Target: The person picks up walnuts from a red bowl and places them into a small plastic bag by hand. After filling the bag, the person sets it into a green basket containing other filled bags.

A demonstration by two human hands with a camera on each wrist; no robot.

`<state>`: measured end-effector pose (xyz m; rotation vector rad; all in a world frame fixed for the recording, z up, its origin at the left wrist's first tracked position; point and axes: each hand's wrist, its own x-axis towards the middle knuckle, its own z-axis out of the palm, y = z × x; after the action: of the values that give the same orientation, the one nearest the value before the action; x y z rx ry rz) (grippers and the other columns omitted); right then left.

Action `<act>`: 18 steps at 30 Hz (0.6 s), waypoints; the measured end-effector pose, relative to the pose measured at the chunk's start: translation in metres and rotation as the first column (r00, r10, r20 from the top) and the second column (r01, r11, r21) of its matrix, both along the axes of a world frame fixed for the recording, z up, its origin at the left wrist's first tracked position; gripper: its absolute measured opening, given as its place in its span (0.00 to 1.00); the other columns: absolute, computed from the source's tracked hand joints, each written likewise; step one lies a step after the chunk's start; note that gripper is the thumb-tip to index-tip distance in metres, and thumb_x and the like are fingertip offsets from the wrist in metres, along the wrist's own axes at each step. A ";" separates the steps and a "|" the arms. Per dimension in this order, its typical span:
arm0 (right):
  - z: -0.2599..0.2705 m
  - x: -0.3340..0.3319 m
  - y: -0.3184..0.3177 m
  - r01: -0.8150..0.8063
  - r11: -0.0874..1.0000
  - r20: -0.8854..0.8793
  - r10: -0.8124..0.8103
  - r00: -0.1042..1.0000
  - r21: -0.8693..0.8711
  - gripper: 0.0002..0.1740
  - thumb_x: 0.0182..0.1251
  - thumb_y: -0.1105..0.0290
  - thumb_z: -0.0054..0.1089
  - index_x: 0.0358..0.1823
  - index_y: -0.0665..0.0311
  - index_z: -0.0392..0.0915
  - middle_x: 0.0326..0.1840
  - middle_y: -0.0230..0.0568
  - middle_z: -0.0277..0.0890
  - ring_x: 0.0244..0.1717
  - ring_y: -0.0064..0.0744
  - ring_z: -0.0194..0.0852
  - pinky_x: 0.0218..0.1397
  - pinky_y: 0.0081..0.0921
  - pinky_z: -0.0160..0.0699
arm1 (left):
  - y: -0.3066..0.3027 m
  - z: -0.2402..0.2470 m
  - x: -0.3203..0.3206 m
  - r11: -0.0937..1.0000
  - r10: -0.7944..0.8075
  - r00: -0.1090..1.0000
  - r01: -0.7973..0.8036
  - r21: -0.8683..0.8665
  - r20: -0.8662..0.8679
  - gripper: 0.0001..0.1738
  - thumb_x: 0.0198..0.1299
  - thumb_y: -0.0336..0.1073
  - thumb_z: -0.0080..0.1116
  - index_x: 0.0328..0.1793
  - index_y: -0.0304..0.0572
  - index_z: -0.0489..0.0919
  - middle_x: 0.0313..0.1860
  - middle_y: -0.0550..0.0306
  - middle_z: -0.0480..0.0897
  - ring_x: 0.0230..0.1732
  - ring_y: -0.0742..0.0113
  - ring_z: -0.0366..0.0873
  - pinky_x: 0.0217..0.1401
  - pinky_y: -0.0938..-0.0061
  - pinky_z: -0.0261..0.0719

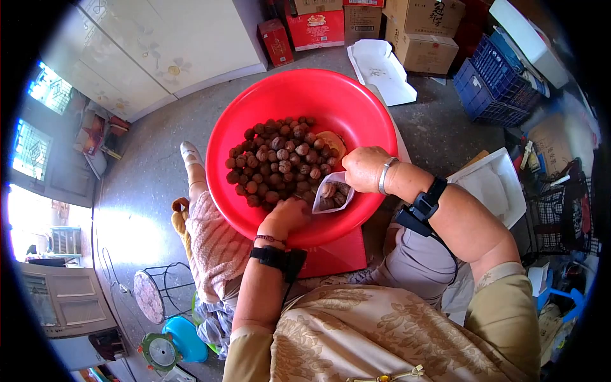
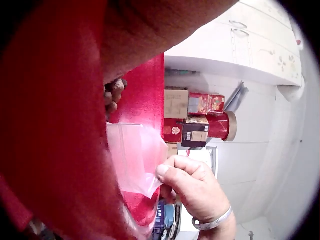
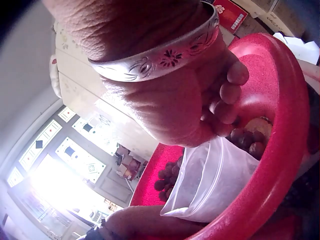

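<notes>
A wide red plastic basin (image 1: 280, 95) holds a heap of brown walnuts (image 1: 280, 159). My right hand (image 1: 367, 168) pinches the rim of a clear plastic bag (image 2: 132, 157) at the basin's right side. Several walnuts (image 1: 333, 193) lie inside this bag, its mouth turned up. In the right wrist view, the bag (image 3: 212, 175) hangs below the curled fingers (image 3: 231, 94). My left hand (image 1: 291, 215) reaches down into the near side of the heap, beside the bag. Its fingertips are hidden, and I cannot tell what they hold.
A flat tan object (image 1: 332, 143) lies in the basin behind the walnuts. Under the basin is a red support (image 1: 337, 254). White foam trays (image 1: 385, 73), cardboard boxes (image 1: 426, 51) and blue crates (image 1: 493, 89) stand beyond. At left are a round stool (image 1: 149, 296) and white cabinets (image 1: 140, 44).
</notes>
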<state>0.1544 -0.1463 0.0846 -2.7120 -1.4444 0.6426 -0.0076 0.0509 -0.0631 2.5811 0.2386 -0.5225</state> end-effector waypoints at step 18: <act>-0.006 0.001 -0.002 -0.023 0.998 0.026 0.021 0.999 0.058 0.14 0.60 0.65 0.53 0.35 0.64 0.86 0.37 0.54 0.85 0.42 0.55 0.85 0.50 0.48 0.82 | 0.024 -0.064 -0.001 0.974 -0.204 0.979 0.201 0.099 0.016 0.16 0.55 0.32 0.55 0.49 0.47 0.87 0.46 0.44 0.87 0.49 0.46 0.85 0.54 0.56 0.83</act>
<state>0.1553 -0.1480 0.0786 -2.6734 -1.4759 0.5594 -0.0089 0.0747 -0.1274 2.7216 -0.0103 -0.5612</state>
